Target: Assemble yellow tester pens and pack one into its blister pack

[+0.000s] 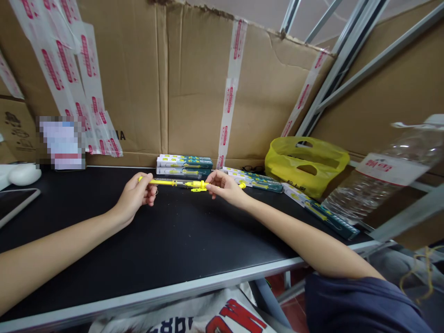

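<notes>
A slim yellow-and-clear pen (166, 182) is held level above the black tabletop, between my two hands. My left hand (138, 190) pinches its left end, thumb on top and fingers curled beneath. At its right part, near the yellow clip (198, 189), my right hand (224, 186) closes thumb and fingertips on it. A yellow round tip (242, 185) shows just right of my right hand; whether it belongs to the pen I cannot tell. Behind the pen lies a stack of white-and-green pen boxes (183, 163), and more such boxes (267, 182) lie behind my right hand.
Another long box (321, 212) lies at the right, beside a yellow plastic bag (308, 162) and a big clear water bottle (378, 171). Glasses (253, 168) rest at the back. A white-edged device (21, 203) lies at left. Taped cardboard (194, 83) walls the back.
</notes>
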Tool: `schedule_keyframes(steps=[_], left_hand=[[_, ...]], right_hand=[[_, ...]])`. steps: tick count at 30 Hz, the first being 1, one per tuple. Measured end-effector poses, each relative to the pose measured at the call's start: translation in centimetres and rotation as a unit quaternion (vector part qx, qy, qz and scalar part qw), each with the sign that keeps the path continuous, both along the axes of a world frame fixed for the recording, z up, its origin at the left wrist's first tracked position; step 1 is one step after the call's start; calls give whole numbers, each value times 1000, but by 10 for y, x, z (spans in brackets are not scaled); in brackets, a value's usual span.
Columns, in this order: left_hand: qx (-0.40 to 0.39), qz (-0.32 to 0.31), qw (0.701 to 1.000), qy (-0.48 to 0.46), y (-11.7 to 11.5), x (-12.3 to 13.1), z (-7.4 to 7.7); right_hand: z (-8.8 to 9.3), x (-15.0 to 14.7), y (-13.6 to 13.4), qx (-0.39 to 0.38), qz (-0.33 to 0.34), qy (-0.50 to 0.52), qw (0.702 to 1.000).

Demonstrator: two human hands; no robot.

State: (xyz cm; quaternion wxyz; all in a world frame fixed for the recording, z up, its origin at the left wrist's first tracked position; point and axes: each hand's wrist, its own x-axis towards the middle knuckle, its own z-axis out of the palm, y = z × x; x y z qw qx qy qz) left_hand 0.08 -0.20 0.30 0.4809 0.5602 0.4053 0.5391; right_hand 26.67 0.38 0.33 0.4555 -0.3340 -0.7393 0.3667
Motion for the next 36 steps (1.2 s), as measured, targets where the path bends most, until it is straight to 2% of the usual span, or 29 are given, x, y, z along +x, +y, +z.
schedule_keyframes(steps=[9, 16, 21, 24, 30, 36], left_hand=[[-5, -5, 1000, 0, 0, 0, 0], [-12, -11, 1000, 3, -2, 2, 0], [-9, -12, 1000, -1, -2, 1, 0], [-10, -9, 1000, -3, 0, 0, 0], [-16, -14, 1000, 1, -2, 1, 1], [-10, -13, 1000, -5, -2, 1, 1]], right_hand=[[1, 0, -2, 5, 0, 9, 1000], [-2, -4, -3, -22, 15, 23, 999], [-1, -5, -7, -85, 71, 41, 993], [-1, -4, -7, -84, 96, 21, 992], [-1, -4, -8, -44, 32, -52, 997], [-2, 0, -7, -44, 12, -93, 995]])
